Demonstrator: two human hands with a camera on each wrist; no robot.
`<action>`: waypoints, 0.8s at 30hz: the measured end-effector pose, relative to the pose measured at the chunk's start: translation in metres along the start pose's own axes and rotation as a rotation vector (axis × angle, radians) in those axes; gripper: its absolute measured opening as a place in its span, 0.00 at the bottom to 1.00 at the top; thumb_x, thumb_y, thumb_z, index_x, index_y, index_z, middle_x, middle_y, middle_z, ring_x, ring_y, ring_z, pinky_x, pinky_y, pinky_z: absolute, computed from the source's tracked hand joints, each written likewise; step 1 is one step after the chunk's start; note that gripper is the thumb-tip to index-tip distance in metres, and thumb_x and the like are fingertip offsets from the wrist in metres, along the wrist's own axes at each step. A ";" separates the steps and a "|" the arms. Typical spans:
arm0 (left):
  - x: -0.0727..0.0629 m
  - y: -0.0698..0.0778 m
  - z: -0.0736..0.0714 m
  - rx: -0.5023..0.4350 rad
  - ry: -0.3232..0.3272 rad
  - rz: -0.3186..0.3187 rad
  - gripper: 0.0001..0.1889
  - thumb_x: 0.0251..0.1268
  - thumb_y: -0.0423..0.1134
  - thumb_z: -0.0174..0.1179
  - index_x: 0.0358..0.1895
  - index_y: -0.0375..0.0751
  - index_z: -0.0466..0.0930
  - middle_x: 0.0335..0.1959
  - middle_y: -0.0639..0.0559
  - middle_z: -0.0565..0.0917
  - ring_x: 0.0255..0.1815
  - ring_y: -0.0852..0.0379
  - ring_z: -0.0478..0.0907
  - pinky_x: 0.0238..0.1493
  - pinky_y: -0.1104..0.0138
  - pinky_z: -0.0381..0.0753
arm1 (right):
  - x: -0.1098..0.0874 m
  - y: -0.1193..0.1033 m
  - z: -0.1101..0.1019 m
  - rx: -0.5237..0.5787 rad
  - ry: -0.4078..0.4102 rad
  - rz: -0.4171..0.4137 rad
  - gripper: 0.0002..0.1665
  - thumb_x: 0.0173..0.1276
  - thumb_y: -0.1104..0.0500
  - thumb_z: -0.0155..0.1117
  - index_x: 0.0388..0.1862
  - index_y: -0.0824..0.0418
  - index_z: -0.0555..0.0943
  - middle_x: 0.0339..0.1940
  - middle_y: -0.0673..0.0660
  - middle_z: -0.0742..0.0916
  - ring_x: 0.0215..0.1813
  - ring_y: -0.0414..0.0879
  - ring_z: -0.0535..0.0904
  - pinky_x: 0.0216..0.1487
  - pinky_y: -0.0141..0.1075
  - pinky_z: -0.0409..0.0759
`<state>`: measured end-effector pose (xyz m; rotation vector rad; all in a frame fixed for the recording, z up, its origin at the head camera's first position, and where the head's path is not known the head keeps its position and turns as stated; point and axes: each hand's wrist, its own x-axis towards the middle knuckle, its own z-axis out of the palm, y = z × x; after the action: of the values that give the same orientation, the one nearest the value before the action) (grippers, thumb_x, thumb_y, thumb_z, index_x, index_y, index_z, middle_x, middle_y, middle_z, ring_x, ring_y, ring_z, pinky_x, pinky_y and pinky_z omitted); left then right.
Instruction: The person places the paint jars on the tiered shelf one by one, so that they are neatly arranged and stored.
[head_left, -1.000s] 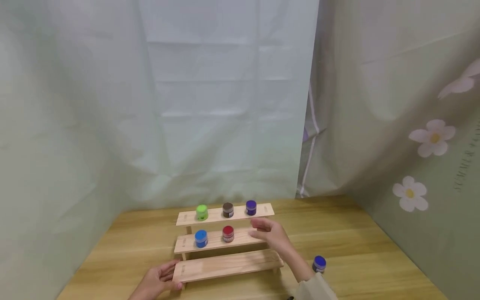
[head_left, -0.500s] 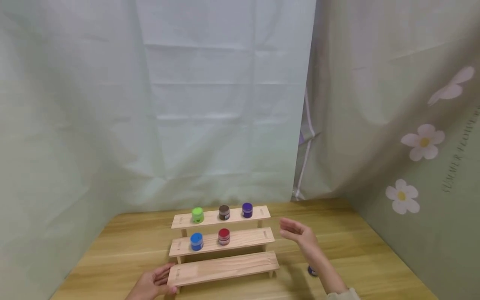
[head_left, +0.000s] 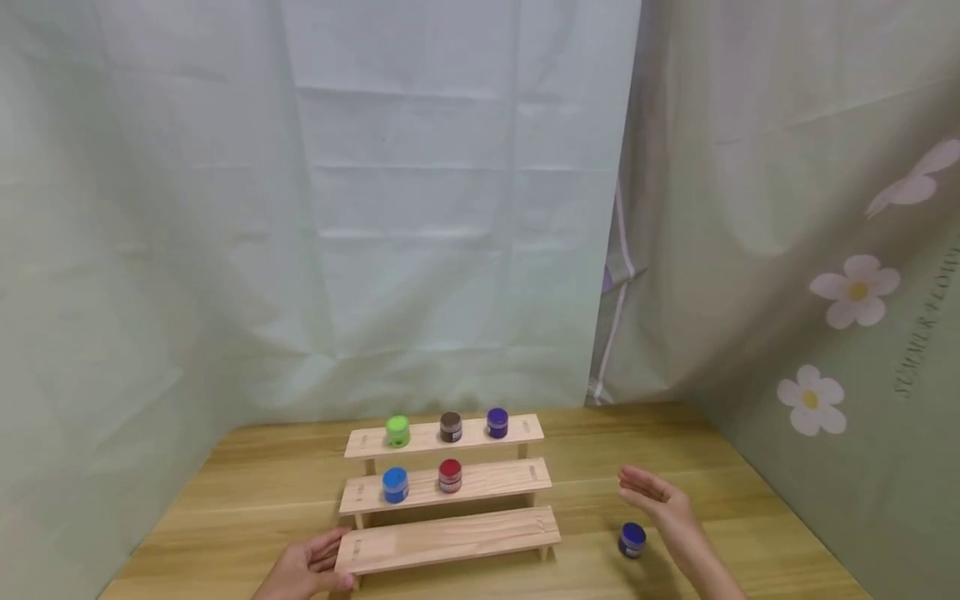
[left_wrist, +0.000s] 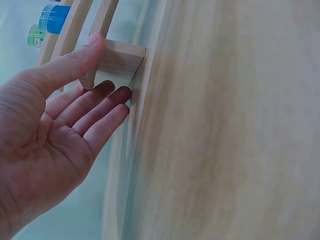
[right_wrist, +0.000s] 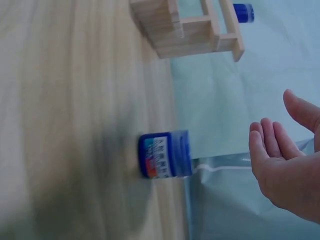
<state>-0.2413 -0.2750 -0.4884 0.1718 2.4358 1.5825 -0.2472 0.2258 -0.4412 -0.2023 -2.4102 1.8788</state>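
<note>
A three-step wooden stand (head_left: 450,537) stands on the table, its lowest step bare. My left hand (head_left: 300,567) holds the left end of that step; in the left wrist view the thumb (left_wrist: 82,55) lies against the wood, with the fingers behind and below. My right hand (head_left: 667,508) hovers right of the stand, fingers extended and holding nothing. Just below and left of it, a small dark blue paint jar (head_left: 632,540) sits upright on the table. The right wrist view shows this jar's printed label (right_wrist: 157,157), with my palm apart from it.
On the middle step are a light blue jar (head_left: 395,485) and a red jar (head_left: 450,476). Green (head_left: 397,431), brown (head_left: 451,427) and purple-blue (head_left: 497,422) jars stand on the top step. Pale cloth curtains (head_left: 450,250) enclose the table's back and sides.
My right hand has moved right, away from the middle step and over to the dark blue jar on the table. The left hand stays at the stand's left end.
</note>
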 end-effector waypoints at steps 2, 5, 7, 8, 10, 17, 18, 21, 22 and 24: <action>0.000 0.000 0.000 -0.002 -0.008 0.006 0.47 0.54 0.40 0.72 0.67 0.13 0.55 0.63 0.19 0.68 0.62 0.31 0.75 0.53 0.62 0.85 | -0.002 0.004 -0.002 -0.006 0.007 0.002 0.35 0.68 0.53 0.65 0.69 0.66 0.69 0.66 0.63 0.79 0.61 0.47 0.80 0.72 0.55 0.69; 0.000 0.001 0.000 0.000 -0.012 0.010 0.46 0.56 0.41 0.72 0.67 0.13 0.55 0.63 0.19 0.69 0.62 0.30 0.75 0.53 0.62 0.85 | -0.003 0.008 -0.005 -0.017 0.013 0.003 0.34 0.68 0.54 0.65 0.69 0.67 0.69 0.66 0.63 0.79 0.55 0.38 0.82 0.71 0.52 0.72; 0.000 0.002 0.000 -0.001 -0.007 0.002 0.46 0.56 0.41 0.72 0.68 0.13 0.55 0.63 0.20 0.68 0.62 0.31 0.75 0.54 0.61 0.85 | -0.005 0.010 -0.006 -0.027 0.018 0.004 0.34 0.68 0.54 0.65 0.69 0.66 0.69 0.66 0.62 0.79 0.51 0.30 0.81 0.70 0.49 0.73; 0.000 0.002 0.000 -0.001 -0.004 -0.003 0.46 0.56 0.40 0.72 0.68 0.14 0.55 0.64 0.20 0.68 0.62 0.31 0.75 0.54 0.61 0.85 | -0.006 0.012 -0.007 -0.030 0.019 0.003 0.34 0.68 0.54 0.65 0.68 0.66 0.69 0.66 0.62 0.79 0.49 0.27 0.80 0.70 0.48 0.73; 0.000 0.003 0.001 0.006 0.008 -0.012 0.46 0.55 0.41 0.72 0.68 0.14 0.55 0.63 0.20 0.69 0.62 0.31 0.75 0.54 0.61 0.85 | -0.008 0.014 -0.008 -0.033 0.023 0.004 0.33 0.68 0.56 0.65 0.68 0.67 0.70 0.66 0.63 0.79 0.46 0.23 0.79 0.70 0.46 0.74; -0.002 0.005 0.001 0.025 0.015 -0.012 0.47 0.55 0.43 0.72 0.68 0.15 0.56 0.63 0.21 0.70 0.61 0.33 0.76 0.54 0.61 0.85 | -0.012 0.024 -0.010 -0.015 0.036 -0.003 0.32 0.67 0.61 0.65 0.67 0.70 0.70 0.64 0.65 0.80 0.46 0.26 0.81 0.57 0.25 0.79; -0.002 0.005 0.001 0.025 0.015 -0.012 0.47 0.55 0.43 0.72 0.68 0.15 0.56 0.63 0.21 0.70 0.61 0.33 0.76 0.54 0.61 0.85 | -0.012 0.025 -0.011 -0.003 0.037 -0.005 0.32 0.66 0.61 0.65 0.67 0.71 0.70 0.64 0.65 0.80 0.47 0.27 0.81 0.53 0.22 0.78; -0.002 0.004 0.001 0.030 0.020 -0.013 0.47 0.55 0.43 0.72 0.68 0.15 0.57 0.63 0.21 0.70 0.61 0.33 0.76 0.53 0.61 0.85 | -0.012 0.030 -0.012 0.028 0.034 -0.018 0.32 0.66 0.64 0.65 0.67 0.74 0.69 0.64 0.68 0.80 0.48 0.30 0.82 0.49 0.19 0.78; -0.002 0.005 0.001 0.032 0.022 -0.010 0.47 0.54 0.43 0.73 0.68 0.15 0.57 0.63 0.21 0.70 0.61 0.32 0.76 0.53 0.61 0.85 | -0.012 0.032 -0.012 0.038 0.037 -0.013 0.32 0.66 0.65 0.64 0.67 0.73 0.69 0.64 0.68 0.79 0.49 0.30 0.82 0.49 0.19 0.79; -0.002 0.004 0.001 0.035 0.022 -0.008 0.47 0.54 0.42 0.73 0.68 0.15 0.57 0.63 0.21 0.70 0.61 0.32 0.76 0.53 0.62 0.85 | -0.012 0.035 -0.014 0.045 0.042 -0.004 0.32 0.66 0.65 0.64 0.67 0.73 0.68 0.65 0.68 0.79 0.48 0.30 0.82 0.49 0.19 0.79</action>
<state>-0.2398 -0.2728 -0.4846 0.1514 2.4785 1.5474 -0.2314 0.2456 -0.4714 -0.2313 -2.3374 1.9058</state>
